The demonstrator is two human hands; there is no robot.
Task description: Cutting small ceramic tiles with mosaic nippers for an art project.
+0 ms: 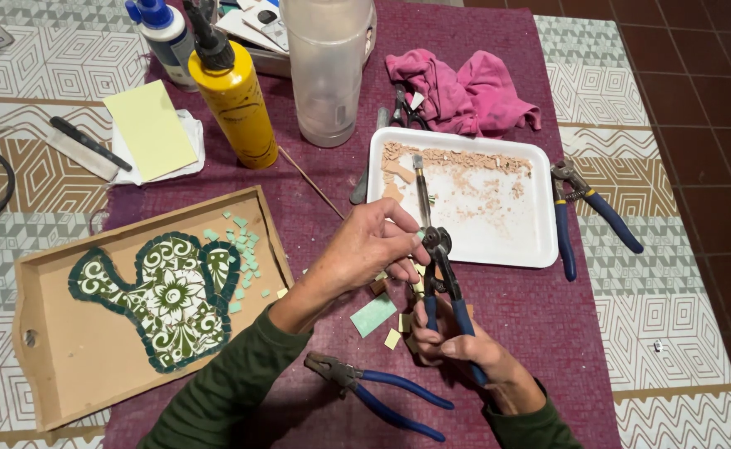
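- Step in hand, as judged: nipping a tile piece — right hand (pixel 457 341) closed round the blue handles of the wheeled nippers (pixel 442 266), head pointing up and away from the person.
- Left hand (pixel 374 245) pinches something small at the nipper head; fingers together, the piece itself too small to make out. Cannot tell if the jaws are shut on it.
- Next move likely calls for a steady squeeze with the piece held square in the wheels, fingertips kept out of the bite.
- Just below the grip on the purple mat (pixel 515 308): a pale green tile shard (pixel 373 315) and a few small yellowish chips.
- Left of the grip: wooden tray (pixel 74 366) with a green-and-white cactus mosaic (pixel 166 295), loose green bits beside it.
- Beyond the grip: white tray (pixel 498 237) of tan offcuts, a slim tool lying across it.
- Right of it, second blue-handled pliers (pixel 585 216); a third pair (pixel 382 395) lies near the forearms — close to the elbows, could get knocked.
- Far side of the bench: yellow bottle (pixel 234 100), clear plastic tub (pixel 325 71), pink rag (pixel 465 91), yellow card (pixel 149 129).
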